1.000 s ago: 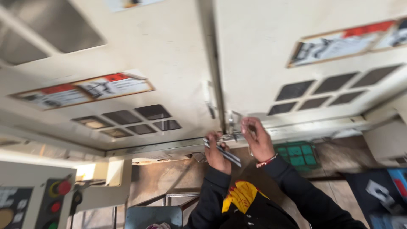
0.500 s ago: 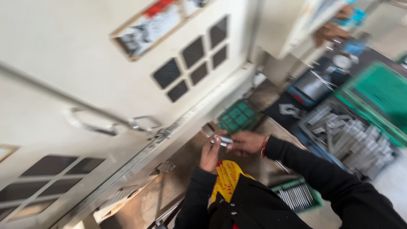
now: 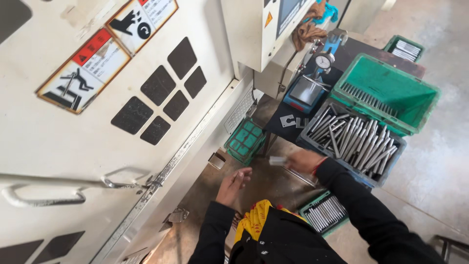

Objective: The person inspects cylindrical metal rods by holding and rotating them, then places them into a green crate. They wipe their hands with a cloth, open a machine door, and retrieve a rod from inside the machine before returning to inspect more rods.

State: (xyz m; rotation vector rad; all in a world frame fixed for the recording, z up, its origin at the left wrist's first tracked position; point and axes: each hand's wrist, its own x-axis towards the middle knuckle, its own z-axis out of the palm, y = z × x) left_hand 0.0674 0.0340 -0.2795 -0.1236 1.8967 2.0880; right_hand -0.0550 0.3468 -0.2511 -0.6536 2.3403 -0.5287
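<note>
right hand (image 3: 302, 160) pinched a short metal rod (image 3: 277, 160) beside the grey crate (image 3: 312, 142); left hand (image 3: 233, 184) hung empty, fingers loosely apart.

the rod was a pale, smooth cylinder, blurred, held out from the fingertips just left of the grey crate's corner. that crate was heaped with long dull-steel bars (image 3: 354, 139), and a green plastic bin (image 3: 391, 88) with a row of smaller bars sat against it on the dark table (image 3: 288, 129). the cream machine door (image 3: 58, 146) carried a bent wire handle (image 3: 44, 198), dark diamond-shaped vents (image 3: 161, 93), and near its top two tilted rectangular warning stickers (image 3: 83, 73) in white, red and black.
</note>
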